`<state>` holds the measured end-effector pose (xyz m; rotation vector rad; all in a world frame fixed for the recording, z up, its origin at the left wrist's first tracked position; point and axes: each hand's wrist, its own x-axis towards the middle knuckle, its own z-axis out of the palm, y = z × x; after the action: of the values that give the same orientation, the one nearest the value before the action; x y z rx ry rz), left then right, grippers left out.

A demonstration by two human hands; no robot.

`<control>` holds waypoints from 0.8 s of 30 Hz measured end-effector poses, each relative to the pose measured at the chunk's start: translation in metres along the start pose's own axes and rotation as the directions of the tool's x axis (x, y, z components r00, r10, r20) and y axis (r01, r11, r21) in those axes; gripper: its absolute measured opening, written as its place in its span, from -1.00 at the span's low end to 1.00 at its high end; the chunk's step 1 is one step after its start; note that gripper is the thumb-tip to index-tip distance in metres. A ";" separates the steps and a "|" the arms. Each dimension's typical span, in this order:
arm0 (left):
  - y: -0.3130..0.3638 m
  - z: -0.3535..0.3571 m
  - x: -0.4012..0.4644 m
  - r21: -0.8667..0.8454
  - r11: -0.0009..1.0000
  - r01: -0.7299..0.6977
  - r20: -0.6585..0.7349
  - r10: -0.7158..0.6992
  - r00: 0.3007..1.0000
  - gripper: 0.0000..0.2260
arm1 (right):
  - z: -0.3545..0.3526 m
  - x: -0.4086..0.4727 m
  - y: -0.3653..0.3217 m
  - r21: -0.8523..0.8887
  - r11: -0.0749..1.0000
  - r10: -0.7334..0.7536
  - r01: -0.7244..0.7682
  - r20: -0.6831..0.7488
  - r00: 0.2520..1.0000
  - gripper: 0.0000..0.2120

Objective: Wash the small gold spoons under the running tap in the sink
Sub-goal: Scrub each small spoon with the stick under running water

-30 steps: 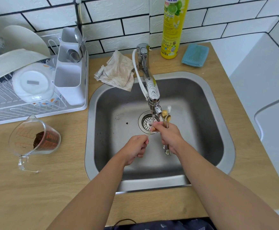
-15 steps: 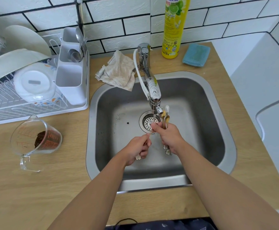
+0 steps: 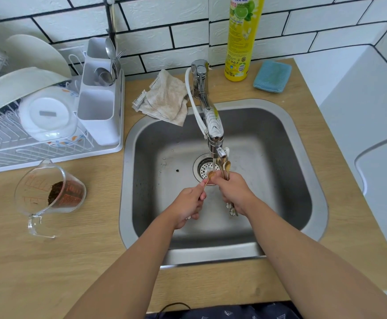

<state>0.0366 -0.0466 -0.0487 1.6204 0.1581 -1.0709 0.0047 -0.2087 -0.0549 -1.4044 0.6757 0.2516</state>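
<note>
Both hands are over the steel sink (image 3: 303,139), just below the chrome tap (image 3: 213,125), and water runs from its spout. My left hand (image 3: 188,203) pinches the handle of one small gold spoon (image 3: 208,177); its bowl sits in the stream. My right hand (image 3: 234,192) grips a bundle of gold spoons (image 3: 226,166), bowls pointing up beside the spout and flower-shaped handle ends (image 3: 232,211) sticking out below the palm. The fingertips of my right hand touch the single spoon's bowl.
A drain strainer (image 3: 201,168) lies under the tap. On the wooden counter stand a glass measuring jug (image 3: 50,194) with dark grounds, a white dish rack (image 3: 50,125), a beige cloth (image 3: 165,100), a yellow detergent bottle (image 3: 243,38) and a blue sponge (image 3: 272,77).
My left hand has pushed the single spoon slightly up toward the stream, so its bowl now sits under the water. My right hand has stayed in place with its bundle.
</note>
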 end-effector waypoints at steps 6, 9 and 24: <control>-0.001 -0.001 0.000 0.006 1.000 0.020 0.008 -0.020 1.000 -0.52 | -0.001 -0.001 -0.001 -0.019 1.000 0.012 -0.013 -0.015 1.000 -0.80; 0.000 0.000 0.000 0.002 1.000 0.022 0.013 -0.022 1.000 -0.53 | 0.000 -0.002 -0.001 -0.030 1.000 -0.004 0.004 -0.013 1.000 -0.84; 0.002 0.001 -0.004 -0.018 1.000 0.026 0.037 -0.025 0.999 -0.55 | -0.002 0.000 -0.001 -0.083 0.995 -0.060 0.058 -0.023 0.998 -0.87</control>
<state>0.0350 -0.0468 -0.0449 1.5850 0.1642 -1.1149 0.0045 -0.2105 -0.0544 -1.5062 0.6493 0.2172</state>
